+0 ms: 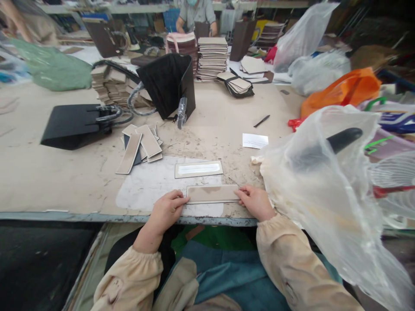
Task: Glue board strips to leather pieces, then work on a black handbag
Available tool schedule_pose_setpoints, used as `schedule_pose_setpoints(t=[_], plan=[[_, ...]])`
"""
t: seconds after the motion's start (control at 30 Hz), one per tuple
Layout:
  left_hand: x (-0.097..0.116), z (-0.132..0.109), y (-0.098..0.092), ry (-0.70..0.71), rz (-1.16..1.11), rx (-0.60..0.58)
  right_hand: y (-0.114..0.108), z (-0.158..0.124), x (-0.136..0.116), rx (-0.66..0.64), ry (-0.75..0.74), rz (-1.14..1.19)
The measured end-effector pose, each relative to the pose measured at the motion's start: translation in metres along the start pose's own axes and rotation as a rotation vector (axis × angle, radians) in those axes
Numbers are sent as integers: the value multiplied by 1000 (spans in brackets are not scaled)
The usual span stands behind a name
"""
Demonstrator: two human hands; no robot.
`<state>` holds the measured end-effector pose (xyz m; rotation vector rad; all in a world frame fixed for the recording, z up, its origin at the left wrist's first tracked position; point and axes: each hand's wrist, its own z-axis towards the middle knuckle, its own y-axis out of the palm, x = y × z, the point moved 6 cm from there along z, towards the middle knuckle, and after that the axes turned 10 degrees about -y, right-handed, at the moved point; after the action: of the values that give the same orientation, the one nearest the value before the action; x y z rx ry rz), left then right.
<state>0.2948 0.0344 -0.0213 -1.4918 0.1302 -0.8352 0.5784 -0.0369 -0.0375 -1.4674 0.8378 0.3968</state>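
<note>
Beige strip (212, 195), illegibly printed white slip (255, 141)

At 12 o'clock from centre, in the background, a person in a grey shirt (196, 15); at 10 o'clock, a green plastic bag (60, 69) on the table (26, 172); at 2 o'clock, a slim dark tool (262, 121), beyond a white paper slip (255, 141), and farther out an orange bag (343, 88); at 3 o'clock, a translucent plastic bag (301, 160).
</note>
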Motion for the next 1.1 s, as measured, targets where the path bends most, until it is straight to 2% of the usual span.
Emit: schedule_pose_setpoints(t=[0.57,0.8,1.1], plan=[[-4,-1,2,36,15,14,-1,0,-4,-1,58,-2],[-4,-1,1,45,34,29,1,-1,-4,10,86,77],[-3,0,0,50,46,49,0,0,-4,22,64,29]])
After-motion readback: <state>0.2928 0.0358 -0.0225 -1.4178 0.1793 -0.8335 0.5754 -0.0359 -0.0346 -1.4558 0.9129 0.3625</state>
